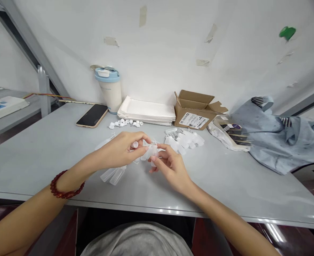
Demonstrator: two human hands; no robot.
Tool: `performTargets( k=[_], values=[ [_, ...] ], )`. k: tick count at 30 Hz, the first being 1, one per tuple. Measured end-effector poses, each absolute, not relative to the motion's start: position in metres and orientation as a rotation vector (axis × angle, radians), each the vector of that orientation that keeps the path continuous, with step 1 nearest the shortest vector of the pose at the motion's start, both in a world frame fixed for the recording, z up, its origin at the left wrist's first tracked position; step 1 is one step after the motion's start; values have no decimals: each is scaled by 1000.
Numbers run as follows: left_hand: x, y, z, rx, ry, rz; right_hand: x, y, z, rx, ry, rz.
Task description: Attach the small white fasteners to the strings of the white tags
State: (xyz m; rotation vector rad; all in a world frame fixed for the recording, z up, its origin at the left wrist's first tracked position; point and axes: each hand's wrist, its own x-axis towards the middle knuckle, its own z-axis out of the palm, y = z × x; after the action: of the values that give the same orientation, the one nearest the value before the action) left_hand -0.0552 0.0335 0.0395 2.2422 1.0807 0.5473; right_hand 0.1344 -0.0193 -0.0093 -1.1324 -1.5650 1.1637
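Between left hand (123, 147) and right hand (173, 167) — translucent plastic pieces (149, 152), both hands pinched around them.

Around my left wrist (70, 180) sits a close-strung bracelet (66, 195) of small, glossy, dark red beads, while my slim-fingered left hand (126, 148) and right hand (174, 167) and both forearms (221, 210) are bare, and my torso is covered by a mottled grey top (138, 242) with soft folds.
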Motion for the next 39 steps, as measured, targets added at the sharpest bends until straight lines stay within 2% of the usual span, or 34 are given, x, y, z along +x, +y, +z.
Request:
performTargets(
  k=[10,14,19,31,39],
  values=[
    [-59,33,53,1960,1015,313,136,-16,-13,-1026,-1616,1156],
    [-57,36,45,1763,873,396,136,-16,-15,-1010,-1643,1126],
    [-55,42,42,1576,956,578,137,-15,-17,-1013,-1714,1013],
    [-49,33,43,1717,945,628,137,-16,-21,-1063,-1960,694],
    [-50,37,41,1651,988,697,137,-16,-22,-1066,-1938,745]
  ],
)
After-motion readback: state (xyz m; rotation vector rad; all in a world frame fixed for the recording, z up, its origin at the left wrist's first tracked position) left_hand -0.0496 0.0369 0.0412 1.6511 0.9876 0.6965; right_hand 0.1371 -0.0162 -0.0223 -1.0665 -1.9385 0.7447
